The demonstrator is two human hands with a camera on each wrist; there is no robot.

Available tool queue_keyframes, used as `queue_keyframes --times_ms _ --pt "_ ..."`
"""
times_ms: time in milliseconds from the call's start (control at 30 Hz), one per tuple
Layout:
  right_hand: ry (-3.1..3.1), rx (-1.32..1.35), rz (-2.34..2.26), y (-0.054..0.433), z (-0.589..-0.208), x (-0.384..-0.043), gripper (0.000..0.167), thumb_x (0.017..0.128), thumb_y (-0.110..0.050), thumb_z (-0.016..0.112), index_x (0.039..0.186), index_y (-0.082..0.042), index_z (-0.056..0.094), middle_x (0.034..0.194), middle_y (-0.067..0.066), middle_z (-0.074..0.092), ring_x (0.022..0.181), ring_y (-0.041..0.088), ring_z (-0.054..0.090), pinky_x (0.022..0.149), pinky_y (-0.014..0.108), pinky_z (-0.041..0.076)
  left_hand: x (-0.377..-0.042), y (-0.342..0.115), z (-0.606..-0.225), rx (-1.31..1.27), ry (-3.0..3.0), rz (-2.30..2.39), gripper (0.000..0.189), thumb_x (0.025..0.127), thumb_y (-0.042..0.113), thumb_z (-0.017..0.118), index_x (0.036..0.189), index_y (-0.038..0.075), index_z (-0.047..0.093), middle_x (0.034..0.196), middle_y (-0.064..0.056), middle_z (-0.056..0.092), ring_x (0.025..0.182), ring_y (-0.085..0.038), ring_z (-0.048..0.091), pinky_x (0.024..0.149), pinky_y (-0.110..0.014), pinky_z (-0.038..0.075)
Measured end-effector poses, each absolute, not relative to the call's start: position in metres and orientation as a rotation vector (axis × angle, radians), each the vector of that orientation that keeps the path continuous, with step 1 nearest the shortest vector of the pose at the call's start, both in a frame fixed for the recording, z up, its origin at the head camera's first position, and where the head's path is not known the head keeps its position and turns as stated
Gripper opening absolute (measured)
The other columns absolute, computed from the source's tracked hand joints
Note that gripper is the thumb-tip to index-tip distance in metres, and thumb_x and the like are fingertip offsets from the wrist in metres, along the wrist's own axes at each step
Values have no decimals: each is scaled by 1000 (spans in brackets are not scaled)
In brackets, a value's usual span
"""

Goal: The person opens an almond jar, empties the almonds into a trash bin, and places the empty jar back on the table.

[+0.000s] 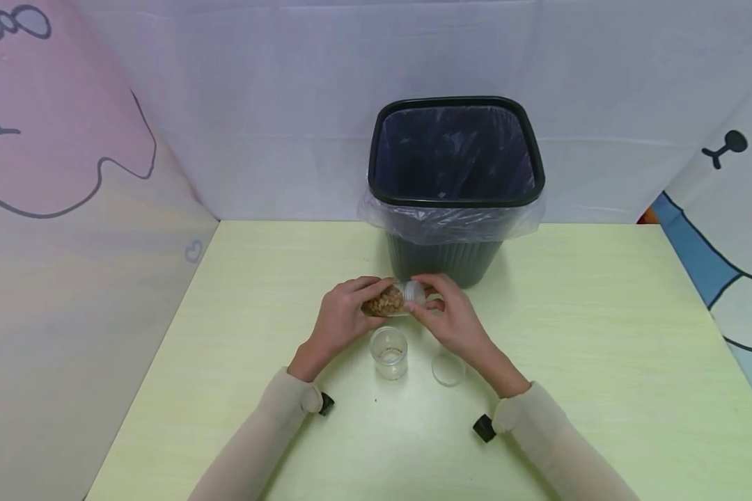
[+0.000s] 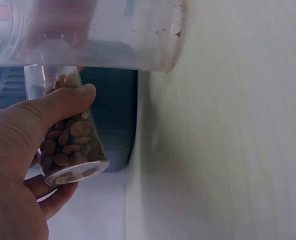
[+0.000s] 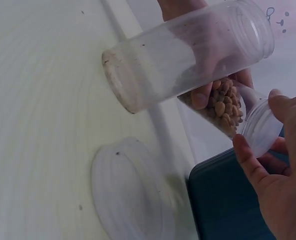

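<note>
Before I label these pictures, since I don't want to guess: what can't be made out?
Head: floor of the bin, hidden by its front wall; specks in the empty jar, too small to identify.
Left wrist: held lid of the nut jar, unclear behind the empty jar.
Right wrist: part of the loose lid, cut off by the bottom edge.

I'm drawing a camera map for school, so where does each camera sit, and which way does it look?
Head: on the person's head, looking forward and down at the table and bin; both sleeves, the left grip and right grip show.
Left wrist: on that wrist, looking at the nut jar; the left grip's thumb and fingers show.
Right wrist: on that wrist, looking at the right grip pinching the lid; the left grip shows partly behind the standing jar.
Shared: both wrist views show the nut jar, standing jar and bin.
</note>
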State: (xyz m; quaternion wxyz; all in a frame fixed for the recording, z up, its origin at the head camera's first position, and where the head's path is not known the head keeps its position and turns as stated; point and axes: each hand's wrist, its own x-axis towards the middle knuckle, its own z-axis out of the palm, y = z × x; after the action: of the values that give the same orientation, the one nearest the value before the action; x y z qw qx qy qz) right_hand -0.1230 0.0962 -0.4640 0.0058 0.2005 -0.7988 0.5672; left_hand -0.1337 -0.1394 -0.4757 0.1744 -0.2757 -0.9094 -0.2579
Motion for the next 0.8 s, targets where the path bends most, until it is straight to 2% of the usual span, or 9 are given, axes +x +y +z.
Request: queue_keyframes --times_ms 200,433,600,800 --pt "-2423 743 1664 96 -472 -124 47 92 -4 78 134 6 60 118 20 60 107 31 62 83 25 61 -139 -141 -477 -793 -2598 -858 65 70 22 98 131 24 74 122 0 76 110 -20 75 92 -39 61" --pt "-2352 874 1516 97 -475 -124 49 90 -4 79 133 8 58 119 18 61 107 28 63 83 38 62 -141 -142 -473 -814 -2621 -887 65 69 22 99 130 23 76 121 -2 77 110 -21 75 93 -41 60" --pt "-2301 955 1451 98 -482 -126 49 97 -18 76 135 6 58 120 17 60 105 25 63 85 35 61 -143 -144 -471 -818 -2663 -930 64 69 21 98 129 23 76 122 -3 78 112 -22 75 95 -42 60" --pt "-2277 1035 1340 99 -485 -127 58 103 -40 63 137 6 55 120 17 59 102 21 62 86 32 59 -147 -147 -470 -850 -2692 -993 66 69 21 99 130 22 75 124 -3 78 112 -24 76 96 -43 60"
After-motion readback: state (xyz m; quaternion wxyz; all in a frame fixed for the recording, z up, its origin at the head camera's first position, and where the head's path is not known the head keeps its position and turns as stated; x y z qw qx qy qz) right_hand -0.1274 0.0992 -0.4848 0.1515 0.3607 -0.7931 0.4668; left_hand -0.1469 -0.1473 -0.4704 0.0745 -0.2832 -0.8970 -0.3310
